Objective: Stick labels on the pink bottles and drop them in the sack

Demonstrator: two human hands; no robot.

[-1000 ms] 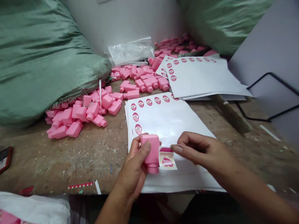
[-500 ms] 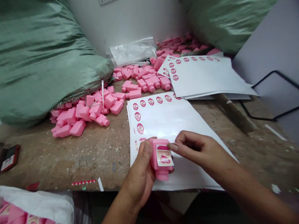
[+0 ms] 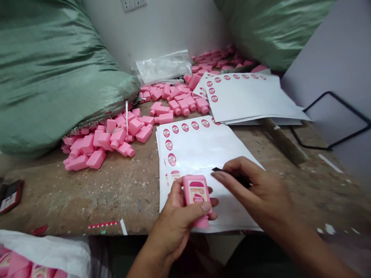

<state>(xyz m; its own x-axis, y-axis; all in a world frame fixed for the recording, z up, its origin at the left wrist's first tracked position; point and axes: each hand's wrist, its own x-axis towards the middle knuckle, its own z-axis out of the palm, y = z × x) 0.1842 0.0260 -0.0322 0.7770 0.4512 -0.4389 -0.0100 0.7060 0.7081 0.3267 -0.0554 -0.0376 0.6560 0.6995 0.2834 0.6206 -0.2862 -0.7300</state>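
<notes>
My left hand is wrapped round a small pink plastic bottle, its neck pointing down toward me. A printed label lies on the bottle's face, with my thumb pressed over its lower part. To the right, apart from the bottle, my right hand is closed on a thin black tool; only its dark tip and part of its body show, so its exact kind is unclear. Beneath both hands lies a stack of white label sheets, with printed oval stickers along the top and left edges.
Loose pink bottles are heaped beside a green sack. More sticker sheets lie at the back right, near a black wire frame. A white bag of labelled bottles is at the lower left, below a calculator.
My left thumb has moved from the bottle's side onto the label, which now lies flatter. My right hand has drawn back from the label, and the black tool's tip has come into sight.
</notes>
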